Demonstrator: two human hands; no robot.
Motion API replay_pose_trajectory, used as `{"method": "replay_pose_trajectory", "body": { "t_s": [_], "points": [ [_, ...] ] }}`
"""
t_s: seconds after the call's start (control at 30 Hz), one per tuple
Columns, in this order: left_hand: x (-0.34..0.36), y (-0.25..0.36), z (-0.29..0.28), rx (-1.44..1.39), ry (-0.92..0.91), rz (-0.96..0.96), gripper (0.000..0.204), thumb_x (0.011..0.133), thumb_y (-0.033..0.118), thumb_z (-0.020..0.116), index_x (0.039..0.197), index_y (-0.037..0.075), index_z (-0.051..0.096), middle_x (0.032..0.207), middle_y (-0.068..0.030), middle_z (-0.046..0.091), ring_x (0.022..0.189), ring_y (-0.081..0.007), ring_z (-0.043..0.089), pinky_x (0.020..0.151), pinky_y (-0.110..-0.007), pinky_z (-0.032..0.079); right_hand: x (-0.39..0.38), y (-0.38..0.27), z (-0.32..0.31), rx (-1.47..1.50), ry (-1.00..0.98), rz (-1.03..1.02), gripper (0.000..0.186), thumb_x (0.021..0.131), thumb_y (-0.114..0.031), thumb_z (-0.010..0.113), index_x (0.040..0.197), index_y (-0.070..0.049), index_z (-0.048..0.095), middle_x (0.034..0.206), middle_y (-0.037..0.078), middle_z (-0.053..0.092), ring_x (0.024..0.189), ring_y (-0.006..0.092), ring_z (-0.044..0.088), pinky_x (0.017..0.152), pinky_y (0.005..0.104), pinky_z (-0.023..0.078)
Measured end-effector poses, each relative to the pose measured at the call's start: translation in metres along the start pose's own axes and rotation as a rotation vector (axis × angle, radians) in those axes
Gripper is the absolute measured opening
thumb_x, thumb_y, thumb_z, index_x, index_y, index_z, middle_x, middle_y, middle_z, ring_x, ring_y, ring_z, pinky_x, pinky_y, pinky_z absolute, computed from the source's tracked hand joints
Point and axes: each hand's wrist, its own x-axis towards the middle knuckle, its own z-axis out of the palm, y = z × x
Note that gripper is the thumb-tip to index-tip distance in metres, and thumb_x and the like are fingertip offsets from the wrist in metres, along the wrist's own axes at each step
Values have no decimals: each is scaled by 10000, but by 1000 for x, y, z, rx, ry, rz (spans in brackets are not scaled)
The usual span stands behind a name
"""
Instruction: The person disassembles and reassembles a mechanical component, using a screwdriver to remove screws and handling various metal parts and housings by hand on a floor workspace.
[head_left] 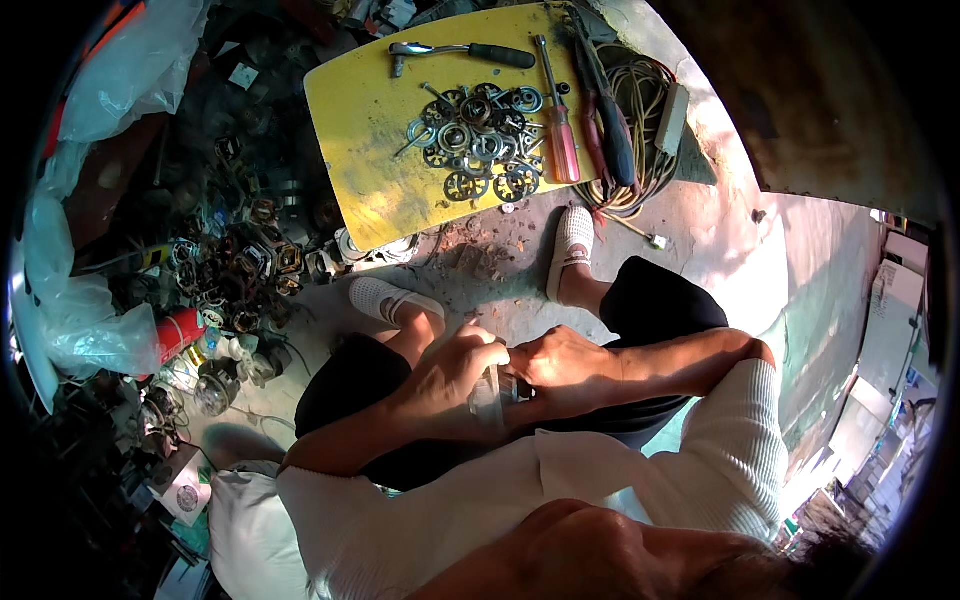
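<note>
Over my lap, my left hand point(452, 368) is closed around a pale, translucent piece point(487, 400) that looks like plastic. Close against it is my right hand point(562, 362), its fingers curled shut at the same spot. Something dark shows between the two hands, but the fingers cover most of it. Beyond them, a yellow board point(365, 140) carries a heap of small metal parts point(480, 140), with rings, slotted discs and bolts among them. A ratchet wrench point(465, 50) lies along the board's far side. To the right of the heap is a nut driver point(562, 130) with a red handle.
Dark-handled pliers or cutters point(612, 130) lie over the board's right edge, beside a coiled cable point(655, 110) with a white power strip point(672, 118). Scrap motor parts point(250, 250) crowd the left floor, near a red can point(180, 333) and clear plastic bags point(100, 320).
</note>
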Motion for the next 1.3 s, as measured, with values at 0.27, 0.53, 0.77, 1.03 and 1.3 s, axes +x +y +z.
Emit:
{"method": "replay_pose_trajectory", "body": {
  "t_s": [0.27, 0.53, 0.77, 1.03, 1.3],
  "points": [
    [-10, -2, -2, -20, -79, -28, 619, 709, 170, 784, 1193, 56, 416, 944, -167, 549, 877, -360, 582, 784, -439, 489, 6, -4, -15, 208, -241, 155, 401, 775, -382, 701, 909, -9, 640, 783, 169, 678, 745, 298, 686, 666, 378, 544],
    [-19, -9, 8, -86, -15, 37, 488, 776, 118, 710, 1180, 54, 443, 980, -143, 567, 920, -341, 585, 952, -483, 460, 5, 8, 2, 718, -250, 205, 313, 838, -282, 669, 916, 20, 641, 751, 112, 670, 708, 157, 651, 638, 332, 519],
    [-14, 3, -23, 179, 40, -81, 465, 730, 45, 712, 1110, 50, 443, 958, -124, 549, 905, -279, 571, 1003, -467, 462, -4, -1, 0, 34, 26, -86, 362, 743, -362, 710, 810, -22, 601, 699, 159, 641, 591, 331, 630, 565, 420, 511],
    [-24, -35, -46, 68, 159, -242, 1001, 551, 150, 894, 1332, 52, 277, 1224, -194, 521, 1143, -297, 504, 1005, -449, 409, -20, 27, -30, 297, 377, 203, 438, 801, -210, 807, 1101, 40, 609, 904, 114, 643, 796, 213, 655, 734, 303, 515],
    [2, -23, -47, -151, 364, -142, 1039, 593, 150, 903, 1338, 56, 185, 1243, -187, 491, 1125, -309, 582, 973, -427, 463, 1, 19, -44, 476, 633, 162, 526, 859, -121, 763, 1276, -24, 458, 929, 7, 552, 864, 88, 544, 783, 248, 473]
  ]
}}
